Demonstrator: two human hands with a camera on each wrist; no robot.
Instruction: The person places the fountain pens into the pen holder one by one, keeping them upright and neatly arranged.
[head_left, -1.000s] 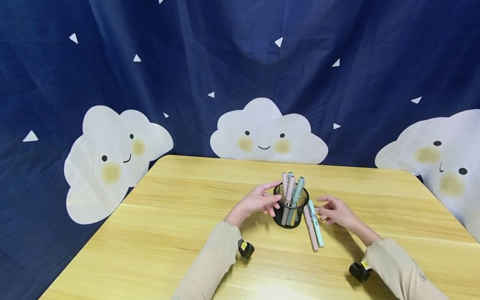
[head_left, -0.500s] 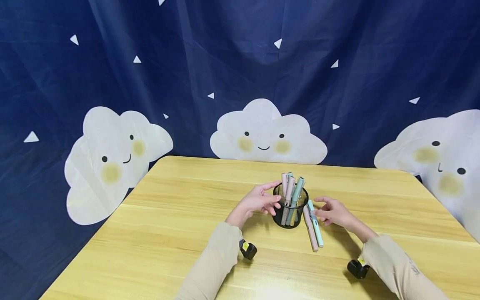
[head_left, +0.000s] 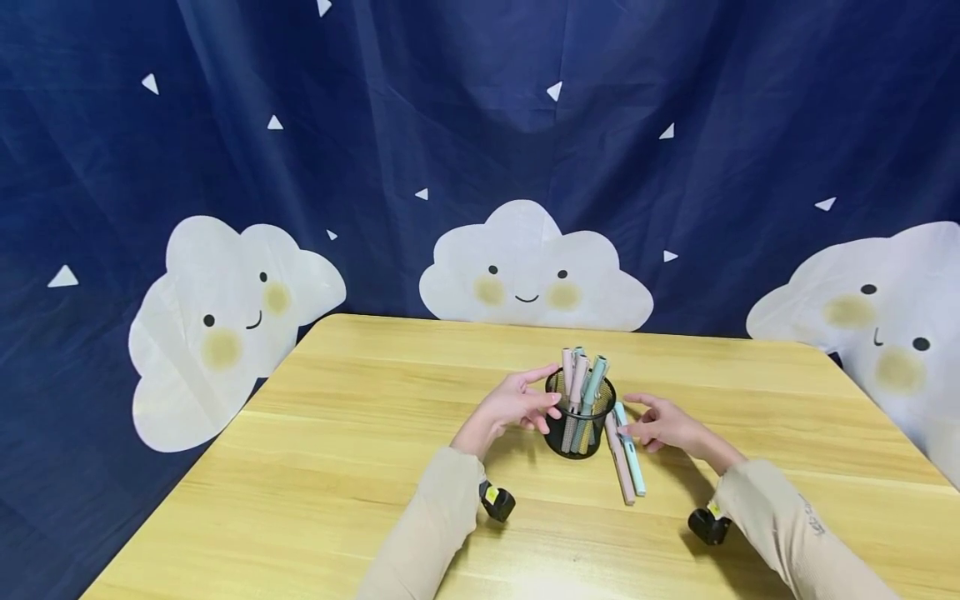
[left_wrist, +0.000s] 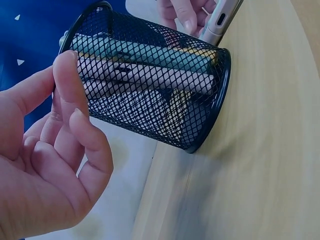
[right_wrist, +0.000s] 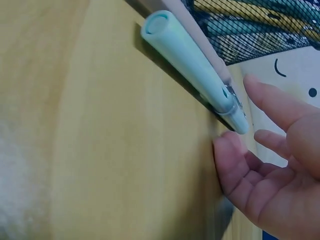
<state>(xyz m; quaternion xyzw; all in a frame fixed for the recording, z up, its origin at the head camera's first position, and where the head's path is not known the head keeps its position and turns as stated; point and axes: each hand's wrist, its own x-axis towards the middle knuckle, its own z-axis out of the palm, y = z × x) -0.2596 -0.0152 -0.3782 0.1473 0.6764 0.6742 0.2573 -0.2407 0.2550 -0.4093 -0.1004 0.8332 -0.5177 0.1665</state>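
A black mesh pen holder (head_left: 557, 435) stands upright on the table, with several pink and teal pens (head_left: 596, 379) in it. My left hand (head_left: 517, 402) holds it by the rim from the left; in the left wrist view the thumb and a finger meet at the rim. Right of the holder, a pink pen (head_left: 622, 471) and a light blue pen (head_left: 634, 467) lie side by side on the table. My right hand (head_left: 666, 425) hovers at their far end, thumb and fingers apart around the cap end of the light blue pen (right_wrist: 187, 62), holding nothing.
The wooden table (head_left: 337, 433) extends on all sides of the holder. Behind it hangs a dark blue curtain (head_left: 480, 108) with white clouds. A small black wrist camera (head_left: 497, 502) sits below each hand.
My right hand has moved slightly left, closer to the two loose pens. The left hand stays at the holder's rim, and the pens have not moved on the table.
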